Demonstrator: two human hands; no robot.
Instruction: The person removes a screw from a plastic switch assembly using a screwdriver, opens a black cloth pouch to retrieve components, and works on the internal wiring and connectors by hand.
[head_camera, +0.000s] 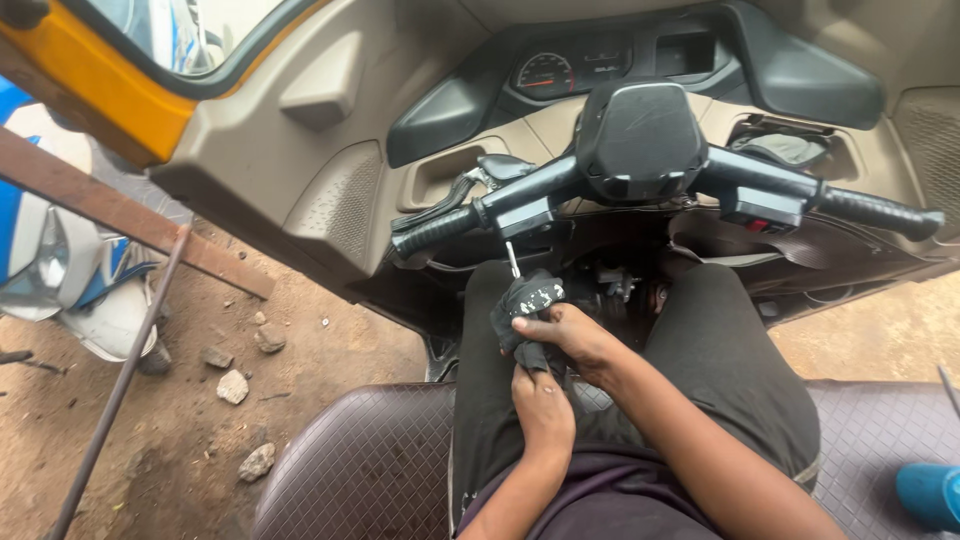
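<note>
I sit on a brown quilted seat (360, 460) inside a small vehicle cab, knees in dark trousers. My right hand (570, 335) grips a dirty black cloth (525, 305) wrapped around a tool with a thin metal shaft (512, 260) that points up towards the left handlebar grip (440, 232). My left hand (540, 405) is closed around the lower end of the same cloth-wrapped tool, just below the right hand. The black handlebar (640, 150) spans the cab above both hands.
A beige dashboard (320, 190) with a gauge cluster (545, 72) lies behind the handlebar. To the left are dirt ground with stones (233, 386), a rusty metal bar (120, 210) and a thin rod (115, 395). A blue object (930, 495) rests on the seat's right.
</note>
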